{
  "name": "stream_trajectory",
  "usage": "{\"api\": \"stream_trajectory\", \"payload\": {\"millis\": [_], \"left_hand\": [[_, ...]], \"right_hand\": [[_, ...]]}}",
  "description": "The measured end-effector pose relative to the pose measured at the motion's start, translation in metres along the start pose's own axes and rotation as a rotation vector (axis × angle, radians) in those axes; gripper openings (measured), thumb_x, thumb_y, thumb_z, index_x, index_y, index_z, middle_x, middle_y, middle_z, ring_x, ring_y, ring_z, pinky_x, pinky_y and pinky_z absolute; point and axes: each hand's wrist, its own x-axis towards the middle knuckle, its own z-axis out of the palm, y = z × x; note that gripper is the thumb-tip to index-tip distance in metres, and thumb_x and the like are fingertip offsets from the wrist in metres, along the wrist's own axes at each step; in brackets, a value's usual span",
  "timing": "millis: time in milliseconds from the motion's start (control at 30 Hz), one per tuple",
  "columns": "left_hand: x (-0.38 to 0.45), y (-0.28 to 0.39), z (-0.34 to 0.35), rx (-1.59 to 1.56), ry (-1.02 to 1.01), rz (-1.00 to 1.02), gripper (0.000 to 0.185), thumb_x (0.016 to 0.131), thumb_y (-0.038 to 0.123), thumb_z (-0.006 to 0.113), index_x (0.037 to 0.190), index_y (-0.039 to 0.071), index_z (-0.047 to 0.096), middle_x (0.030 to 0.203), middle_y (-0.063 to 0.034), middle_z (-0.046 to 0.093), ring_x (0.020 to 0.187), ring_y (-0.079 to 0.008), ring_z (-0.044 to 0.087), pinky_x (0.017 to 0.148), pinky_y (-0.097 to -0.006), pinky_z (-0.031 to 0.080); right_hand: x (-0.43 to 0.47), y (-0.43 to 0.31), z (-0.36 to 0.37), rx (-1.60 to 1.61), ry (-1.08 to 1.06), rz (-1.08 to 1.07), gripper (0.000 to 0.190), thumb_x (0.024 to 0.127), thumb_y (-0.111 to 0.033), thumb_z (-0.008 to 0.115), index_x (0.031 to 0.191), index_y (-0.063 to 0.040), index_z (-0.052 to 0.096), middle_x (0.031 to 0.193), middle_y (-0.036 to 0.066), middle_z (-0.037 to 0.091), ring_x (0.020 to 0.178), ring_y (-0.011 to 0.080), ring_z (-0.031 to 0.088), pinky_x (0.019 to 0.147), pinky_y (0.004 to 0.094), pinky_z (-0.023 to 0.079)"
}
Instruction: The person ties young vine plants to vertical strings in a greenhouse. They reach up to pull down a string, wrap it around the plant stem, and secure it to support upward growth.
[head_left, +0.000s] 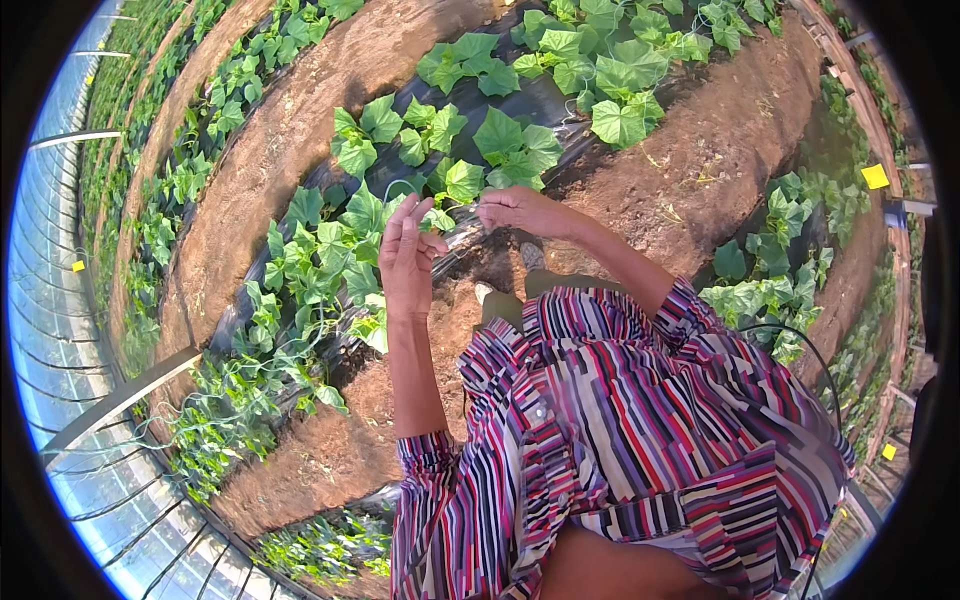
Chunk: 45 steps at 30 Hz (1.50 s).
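Note:
My left hand (407, 251) is raised over the bed of young cucumber-like plants (364, 210), its fingers partly bent. A pale green twine (401, 184) loops just above its fingertips; whether the fingers pinch it is hard to tell. To the right, my right hand (517, 208) has thumb and fingers closed on a thin pale strand (472, 206), apparently twine. Bright green leaves (463, 181) show between and beyond the hands. Both hands are apart from each other, above the near edge of the black plastic mulch (457, 251).
Bare soil paths (300, 112) run beside the planted rows. More plants (622, 67) stand beyond my right hand, with twine among them. A curved metal greenhouse pipe (124, 405) and clear plastic film (45, 300) bound the left. A yellow card (874, 177) hangs at the right. My shoes (532, 256) stand on soil.

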Motion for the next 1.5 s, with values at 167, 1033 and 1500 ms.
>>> {"api": "stream_trajectory", "payload": {"millis": [167, 1033, 1500], "left_hand": [[-0.007, -0.025, 0.009, 0.348, -0.178, -0.171, 0.034, 0.103, 0.028, 0.051, 0.122, 0.001, 0.060, 0.096, -0.0053, 0.066, 0.065, -0.0087, 0.058, 0.061, -0.0243, 0.047], [0.026, 0.074, -0.173, -0.234, 0.411, 0.354, 0.027, 0.099, 0.023, 0.059, 0.110, -0.001, 0.058, 0.058, 0.0052, 0.032, 0.049, -0.0059, 0.027, 0.051, -0.0234, 0.030], [0.040, 0.124, -0.195, -0.261, 0.490, 0.570, 0.026, 0.098, 0.028, 0.061, 0.100, 0.002, 0.061, 0.055, 0.0053, 0.025, 0.049, -0.0066, 0.024, 0.050, -0.0240, 0.026]], "right_hand": [[-0.001, -0.004, 0.018, -0.117, -0.013, 0.018, 0.034, 0.097, -0.036, 0.049, 0.086, -0.006, 0.063, 0.077, 0.007, 0.057, 0.074, 0.0175, 0.055, 0.071, 0.0327, 0.043], [-0.112, 0.162, -0.046, 0.426, 0.330, 0.664, 0.028, 0.099, -0.037, 0.054, 0.090, -0.012, 0.062, 0.070, -0.007, 0.045, 0.053, 0.0054, 0.032, 0.049, 0.0228, 0.028], [-0.167, 0.220, -0.077, 0.361, 0.485, 0.870, 0.021, 0.096, -0.030, 0.055, 0.085, -0.013, 0.061, 0.062, -0.006, 0.043, 0.047, 0.0070, 0.036, 0.040, 0.0260, 0.027]]}}
